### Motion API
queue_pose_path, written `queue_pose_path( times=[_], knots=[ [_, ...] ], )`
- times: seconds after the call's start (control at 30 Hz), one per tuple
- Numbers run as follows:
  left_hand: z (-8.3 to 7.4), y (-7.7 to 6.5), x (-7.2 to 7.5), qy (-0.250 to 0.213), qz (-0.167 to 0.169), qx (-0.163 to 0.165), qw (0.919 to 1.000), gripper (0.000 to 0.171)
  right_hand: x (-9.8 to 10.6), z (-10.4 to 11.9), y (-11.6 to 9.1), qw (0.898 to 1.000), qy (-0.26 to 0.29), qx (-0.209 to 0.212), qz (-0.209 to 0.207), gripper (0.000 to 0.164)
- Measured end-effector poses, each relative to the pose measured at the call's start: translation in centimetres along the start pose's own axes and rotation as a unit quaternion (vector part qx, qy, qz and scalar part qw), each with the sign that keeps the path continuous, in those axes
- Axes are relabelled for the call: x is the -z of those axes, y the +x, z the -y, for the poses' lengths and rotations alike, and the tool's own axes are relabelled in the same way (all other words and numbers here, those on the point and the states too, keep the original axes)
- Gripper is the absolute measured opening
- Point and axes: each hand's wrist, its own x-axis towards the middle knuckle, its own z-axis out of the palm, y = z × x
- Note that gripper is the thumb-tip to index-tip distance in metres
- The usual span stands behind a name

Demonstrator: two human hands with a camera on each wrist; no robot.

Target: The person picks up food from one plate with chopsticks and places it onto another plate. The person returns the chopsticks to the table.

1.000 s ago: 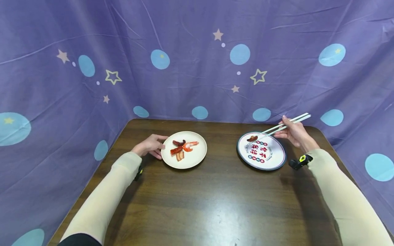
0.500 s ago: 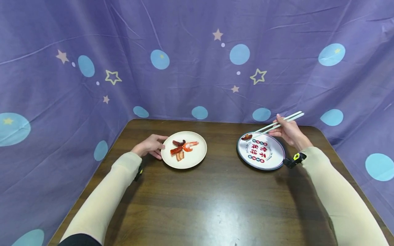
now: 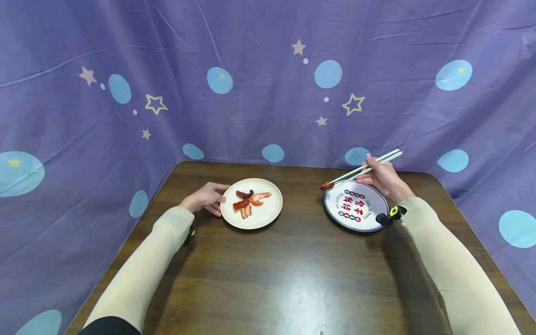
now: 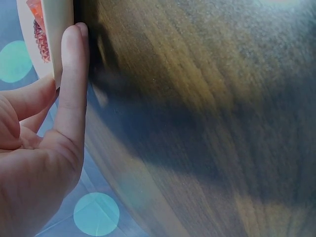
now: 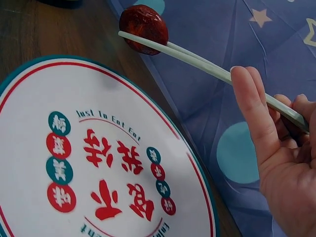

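Note:
At the left, my left hand (image 3: pixel 207 197) holds the edge of a cream plate (image 3: pixel 270 209). The left wrist view shows the thumb on the rim and a finger along the plate's side. On that plate lie a red-orange shrimp (image 3: pixel 256 201), a streaky pork-belly slice (image 3: pixel 246 212) and two dark reddish pieces (image 3: pixel 241 204). My right hand (image 3: pixel 384 179) grips pale green chopsticks (image 3: pixel 347 174). Their tips pinch a round, glossy dark-red food piece (image 5: pixel 143 22), just past the left edge of the white plate (image 3: pixel 372 204) with red lettering.
Both plates stand toward the back of the brown wooden table (image 3: pixel 251 270), with a gap of bare wood between them. A purple curtain (image 3: pixel 268 93) with stars and blue spots hangs right behind and beside the table.
My right hand has moved left with the chopsticks, carrying the dark-red food piece from over the white plate to beyond its left rim. My left hand stays at the cream plate.

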Motion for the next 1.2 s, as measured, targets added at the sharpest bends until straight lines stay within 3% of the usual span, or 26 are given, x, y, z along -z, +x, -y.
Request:
queue_pose_path(
  times=[1.2],
  knots=[
    [0.2,0.4,0.2,-0.005,0.010,-0.008,0.9999,0.065,-5.4,-3.7,2.6,1.000,0.007,-0.025,0.005,0.034]
  ],
)
